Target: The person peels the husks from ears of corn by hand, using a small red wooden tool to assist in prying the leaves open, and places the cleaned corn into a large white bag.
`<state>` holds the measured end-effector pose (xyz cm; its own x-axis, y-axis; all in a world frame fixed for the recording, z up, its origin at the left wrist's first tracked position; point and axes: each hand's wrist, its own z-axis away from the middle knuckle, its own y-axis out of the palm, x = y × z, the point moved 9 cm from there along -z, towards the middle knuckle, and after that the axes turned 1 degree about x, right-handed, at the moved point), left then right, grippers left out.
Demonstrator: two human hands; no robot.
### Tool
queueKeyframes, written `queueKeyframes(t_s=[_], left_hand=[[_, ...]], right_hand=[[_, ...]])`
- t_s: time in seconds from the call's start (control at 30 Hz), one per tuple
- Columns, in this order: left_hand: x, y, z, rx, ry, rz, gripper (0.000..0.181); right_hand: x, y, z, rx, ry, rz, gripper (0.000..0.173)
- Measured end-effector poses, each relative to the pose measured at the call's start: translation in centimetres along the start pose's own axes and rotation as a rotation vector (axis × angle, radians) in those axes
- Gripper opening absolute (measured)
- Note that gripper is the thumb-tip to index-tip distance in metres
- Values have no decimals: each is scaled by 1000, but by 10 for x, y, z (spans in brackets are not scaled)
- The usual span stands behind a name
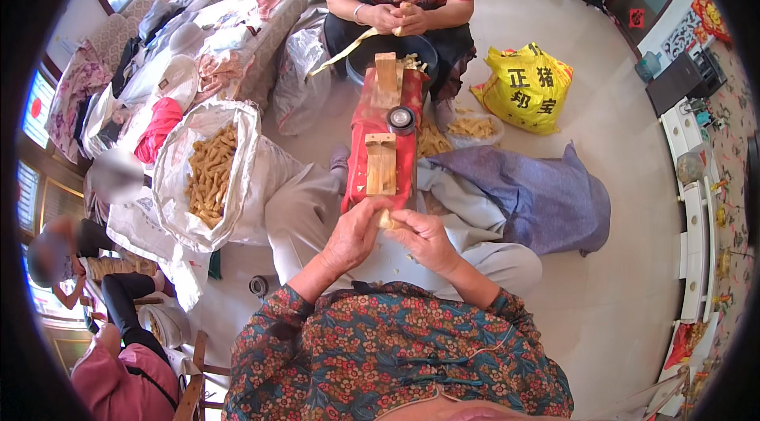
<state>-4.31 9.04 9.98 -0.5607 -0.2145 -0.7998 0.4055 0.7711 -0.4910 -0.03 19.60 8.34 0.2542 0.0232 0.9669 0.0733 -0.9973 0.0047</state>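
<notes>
A small pale yellow folded piece [387, 221] is pinched between my left hand [351, 230] and my right hand [426, 238], just above my lap. My fingertips partly cover it, and its material is hard to tell. Right beyond my hands, a wooden block [381, 174] lies on a narrow stand covered in red cloth [354, 150]. A second wooden block [387, 81] sits at the stand's far end. Between the blocks is a round black-rimmed object [401, 119]. Crumbs dot the red cloth and my light trousers [303, 207].
To my left stands a white woven sack [163, 186] full of tan pieces [211, 177]. Facing me, a co-worker handles a pale strip [344, 52] over a dark tub [430, 52]. A yellow bag [528, 88] and a purplish-grey cloth [546, 201] lie right. Others sit at left.
</notes>
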Motion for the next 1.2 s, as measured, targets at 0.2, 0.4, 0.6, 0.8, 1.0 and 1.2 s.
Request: queueKeyframes(t_s=[0.2,0.4,0.6,0.8,1.0,1.2], left_hand=[[32,-1,5,-18,-176,-50,9],[10,-3,9,-155,-90,290,20],[50,12,15,-152,-365,438,16],[44,-9,13,-62,-372,268,8],[23,-24,2,-98,-115,-234,23],[16,20,9,96,110,-540,24]], right_hand=[[-37,5,11,51,368,-93,20],[-29,-12,-4,-219,206,-377,9],[-61,2,3,-181,534,-746,16],[-83,-32,-2,-223,491,-738,16],[-84,-25,-1,-189,508,-598,14],[-93,5,-2,-108,503,-442,14]])
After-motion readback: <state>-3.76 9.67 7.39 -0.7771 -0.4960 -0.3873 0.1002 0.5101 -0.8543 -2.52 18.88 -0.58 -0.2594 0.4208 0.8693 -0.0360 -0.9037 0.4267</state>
